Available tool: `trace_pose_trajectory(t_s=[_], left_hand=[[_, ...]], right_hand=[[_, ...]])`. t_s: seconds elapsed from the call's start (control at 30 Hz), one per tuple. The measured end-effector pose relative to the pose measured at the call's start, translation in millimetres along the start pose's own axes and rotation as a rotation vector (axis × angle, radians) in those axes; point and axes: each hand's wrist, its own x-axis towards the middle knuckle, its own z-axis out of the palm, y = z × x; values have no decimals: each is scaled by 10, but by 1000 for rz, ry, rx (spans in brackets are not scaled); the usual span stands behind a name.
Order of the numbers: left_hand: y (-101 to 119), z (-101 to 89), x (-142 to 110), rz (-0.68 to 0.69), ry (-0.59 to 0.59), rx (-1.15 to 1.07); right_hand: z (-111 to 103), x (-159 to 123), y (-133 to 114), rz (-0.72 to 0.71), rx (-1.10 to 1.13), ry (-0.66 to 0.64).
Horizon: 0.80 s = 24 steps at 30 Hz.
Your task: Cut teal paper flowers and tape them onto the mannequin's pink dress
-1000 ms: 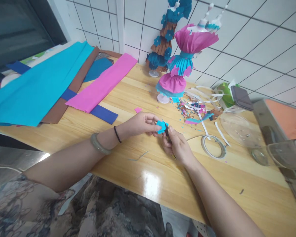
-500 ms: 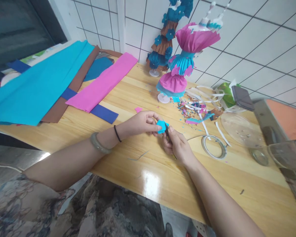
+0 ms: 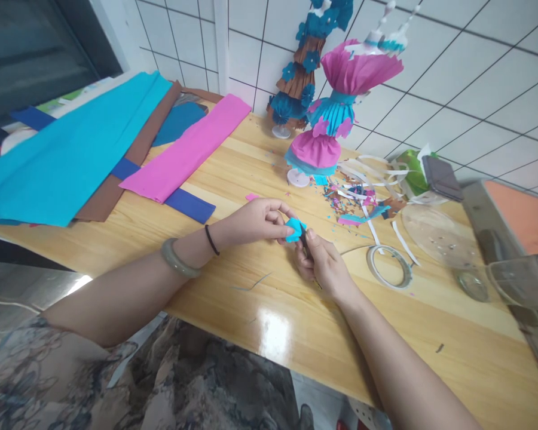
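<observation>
My left hand (image 3: 271,221) pinches a small piece of bright blue crepe paper (image 3: 293,230) between thumb and fingers above the table. Closed around dark scissors (image 3: 303,236), my right hand (image 3: 318,254) meets the paper from the right. The scissors' tip touches the paper's right edge; most of the handle is hidden in the fingers. Behind my left hand lies a pink paper cut-out (image 3: 251,197), partly covered by it. A thin dark strip (image 3: 253,283) rests on the wood in front of my hands.
Blue crepe paper (image 3: 76,149) and a pink roll (image 3: 192,146) lie left. A pink-and-blue paper figure (image 3: 316,149) stands behind, beside paper scraps (image 3: 349,197). Right are a tape roll (image 3: 389,267), a clear plastic disc (image 3: 439,233), a glass jar (image 3: 473,283) and a phone (image 3: 442,177).
The blue paper has turned slightly between my left fingers, and its outline at the scissors differs. My left hand has shifted a little upward; my right hand stays nearly in place.
</observation>
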Motion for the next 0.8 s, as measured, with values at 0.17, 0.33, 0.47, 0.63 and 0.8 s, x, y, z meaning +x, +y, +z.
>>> trace_pose_trajectory(t_s=[0.17,0.33,0.47,0.63,0.8], left_hand=[[-16,17,6,-35,19,-35],[-37,23,16,-71,59,-48],[-35,20,15,-71,64,-78],[-6,15,-2,-61,43,-67],[11,-10,-13,-49,9,-29]], right_hand=[[5,-3,8,2,10,0],[9,-9,9,14,40,-10],[5,-11,-8,8,9,-23],[-3,-6,3,-3,-19,-28],[-7,-12,2,-9,-17,-27]])
